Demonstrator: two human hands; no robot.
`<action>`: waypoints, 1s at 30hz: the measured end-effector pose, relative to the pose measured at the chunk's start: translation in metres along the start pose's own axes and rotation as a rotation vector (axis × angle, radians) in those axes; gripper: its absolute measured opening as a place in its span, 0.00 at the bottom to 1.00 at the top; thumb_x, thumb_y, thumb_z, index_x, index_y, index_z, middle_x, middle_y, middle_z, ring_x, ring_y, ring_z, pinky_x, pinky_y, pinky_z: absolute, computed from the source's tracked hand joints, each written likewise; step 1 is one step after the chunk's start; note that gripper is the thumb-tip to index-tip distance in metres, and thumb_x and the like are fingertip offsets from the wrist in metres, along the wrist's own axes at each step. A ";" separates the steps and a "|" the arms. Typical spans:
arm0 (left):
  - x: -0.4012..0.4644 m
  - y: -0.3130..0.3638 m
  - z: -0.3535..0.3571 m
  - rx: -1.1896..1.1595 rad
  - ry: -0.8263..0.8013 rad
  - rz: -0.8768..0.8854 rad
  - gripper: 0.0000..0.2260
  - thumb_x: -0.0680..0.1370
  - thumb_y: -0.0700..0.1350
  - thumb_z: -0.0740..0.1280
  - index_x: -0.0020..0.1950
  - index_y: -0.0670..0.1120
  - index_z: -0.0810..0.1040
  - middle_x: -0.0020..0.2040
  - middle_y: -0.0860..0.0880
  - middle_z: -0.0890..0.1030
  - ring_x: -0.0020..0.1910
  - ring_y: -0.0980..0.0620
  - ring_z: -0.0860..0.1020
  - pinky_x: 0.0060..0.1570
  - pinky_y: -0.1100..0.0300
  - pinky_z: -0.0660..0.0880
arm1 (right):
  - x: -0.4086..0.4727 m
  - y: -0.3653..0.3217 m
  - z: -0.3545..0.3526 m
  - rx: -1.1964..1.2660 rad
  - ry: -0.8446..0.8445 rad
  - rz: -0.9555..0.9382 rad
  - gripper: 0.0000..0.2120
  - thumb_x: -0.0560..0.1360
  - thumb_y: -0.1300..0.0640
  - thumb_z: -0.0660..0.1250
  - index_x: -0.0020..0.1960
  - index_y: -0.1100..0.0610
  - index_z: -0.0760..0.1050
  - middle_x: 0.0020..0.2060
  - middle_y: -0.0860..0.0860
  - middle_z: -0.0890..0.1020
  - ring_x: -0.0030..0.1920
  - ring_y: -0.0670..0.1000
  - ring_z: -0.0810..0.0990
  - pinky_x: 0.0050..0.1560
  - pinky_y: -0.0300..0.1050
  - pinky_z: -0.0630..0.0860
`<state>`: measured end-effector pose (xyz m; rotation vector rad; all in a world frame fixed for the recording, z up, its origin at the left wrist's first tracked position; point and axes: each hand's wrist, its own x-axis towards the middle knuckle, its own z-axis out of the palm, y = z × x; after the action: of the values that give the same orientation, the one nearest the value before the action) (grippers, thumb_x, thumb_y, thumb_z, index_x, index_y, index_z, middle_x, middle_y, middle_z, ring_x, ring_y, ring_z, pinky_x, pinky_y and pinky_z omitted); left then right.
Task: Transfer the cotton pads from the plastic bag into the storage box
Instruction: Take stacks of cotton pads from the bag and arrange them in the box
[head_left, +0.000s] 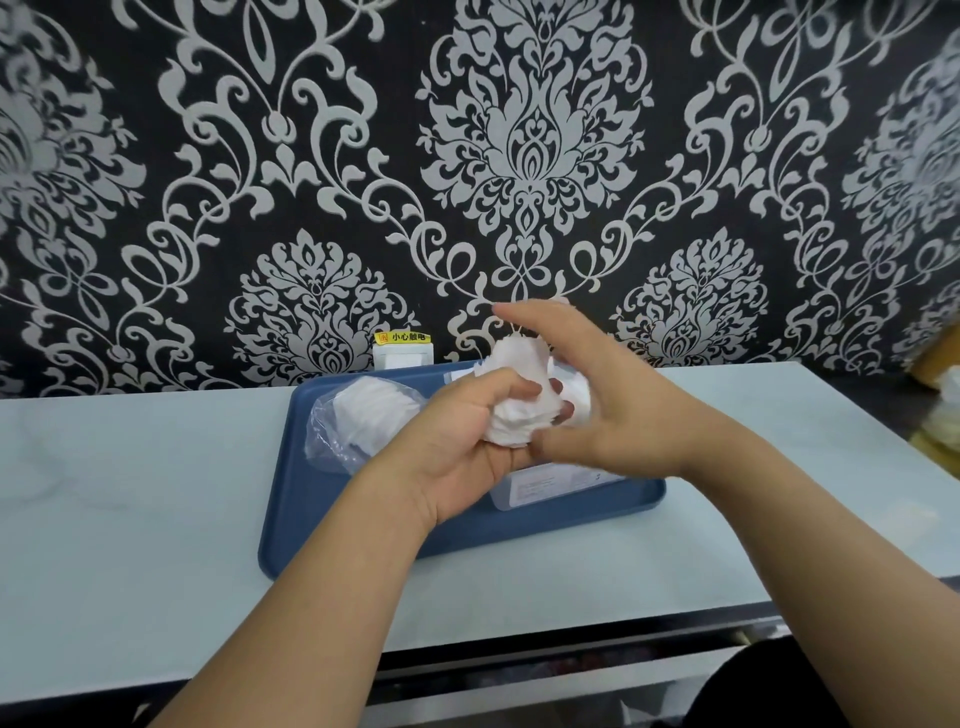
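Hands meet above a blue tray (363, 525) that sits on a pale worktop (130, 493). The left hand (467, 441) has its fingers curled round a thick stack of white cotton pads (514, 415), gripping it from below and the left, with the upper pads fanning out above the fingers. The right hand (597, 410) lies against the stack's right side, palm turned toward it and fingers spread and mostly straight, one fingertip reaching up over the top; it is blurred, and whether it touches the pads or only hovers beside them cannot be told.

On the tray's far left lies a clear plastic bag (337, 436), crumpled, with more white pads visible inside it. Below the hands, at the tray's near right, part of a clear storage box (545, 486) shows; it carries a pale label with small print too fine to read, and the hands hide the rest of it.

Behind the tray, against the wall, a white socket plate (402, 356) carries a yellow warning sticker (402, 338) with a small triangle symbol and the Chinese characters 小心触电. The wall is covered in black wallpaper (530, 156) with a silver-grey damask pattern. At the far right edge of the worktop some pale and tan objects (943, 405) are blurred beyond telling
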<state>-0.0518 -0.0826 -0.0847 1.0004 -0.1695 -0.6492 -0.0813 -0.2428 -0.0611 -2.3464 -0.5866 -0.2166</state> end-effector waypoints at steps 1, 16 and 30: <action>-0.001 0.000 0.000 0.032 0.010 0.007 0.13 0.77 0.34 0.64 0.61 0.36 0.79 0.51 0.39 0.83 0.45 0.46 0.84 0.42 0.54 0.83 | 0.000 -0.001 0.002 -0.077 -0.034 -0.004 0.46 0.65 0.52 0.76 0.78 0.46 0.60 0.73 0.43 0.67 0.73 0.42 0.66 0.73 0.44 0.66; 0.003 -0.003 0.012 0.032 0.118 0.086 0.23 0.73 0.27 0.59 0.66 0.40 0.76 0.45 0.43 0.83 0.40 0.49 0.84 0.31 0.59 0.79 | 0.003 -0.004 0.014 0.047 0.038 0.054 0.38 0.66 0.56 0.77 0.74 0.49 0.69 0.60 0.44 0.81 0.58 0.44 0.79 0.62 0.49 0.77; 0.008 -0.005 0.018 0.097 0.293 0.260 0.26 0.74 0.30 0.63 0.70 0.49 0.71 0.58 0.42 0.83 0.47 0.48 0.83 0.45 0.57 0.80 | 0.006 0.009 0.003 0.588 0.196 0.262 0.12 0.74 0.66 0.65 0.57 0.62 0.76 0.45 0.58 0.81 0.43 0.53 0.79 0.48 0.55 0.77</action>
<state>-0.0554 -0.1026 -0.0804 1.1327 -0.0714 -0.2547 -0.0721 -0.2446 -0.0665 -1.7798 -0.2016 -0.1276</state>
